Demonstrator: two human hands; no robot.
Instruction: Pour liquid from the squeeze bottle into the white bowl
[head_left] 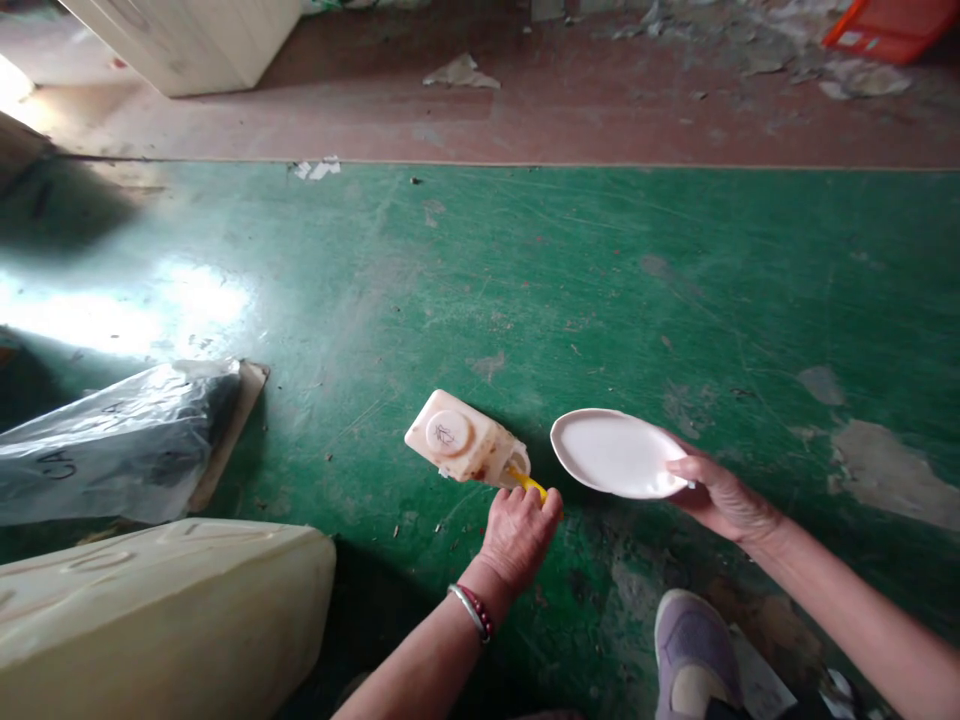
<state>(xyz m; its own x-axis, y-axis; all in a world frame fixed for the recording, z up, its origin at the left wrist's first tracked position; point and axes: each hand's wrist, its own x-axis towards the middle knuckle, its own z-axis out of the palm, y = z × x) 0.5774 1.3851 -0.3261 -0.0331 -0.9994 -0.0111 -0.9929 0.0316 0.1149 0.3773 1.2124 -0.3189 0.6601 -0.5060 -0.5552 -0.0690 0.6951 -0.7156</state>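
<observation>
My left hand (519, 535) is closed round a thin yellow handle (531, 484). The handle's far end goes into the cut-open end of a small white plastic container (480, 440); what kind of tool it is stays hidden. Brown stains mark this container, and a round cap with dark writing shows on its upper face. To the right, my right hand (716, 492) grips the edge of a white oval plate (619, 455), thumb on top and fingers underneath. The plate is tilted, its bare inner face showing. A small gap separates plate and container.
A large pale plastic jug (172, 610) lies at lower left, beside a clear plastic bag (112, 450) with dark contents. Beyond the green floor (465, 260) runs a reddish strip with scraps, a pale box (202, 40) and a red crate (892, 30). A purple shoe (694, 640) is at lower right.
</observation>
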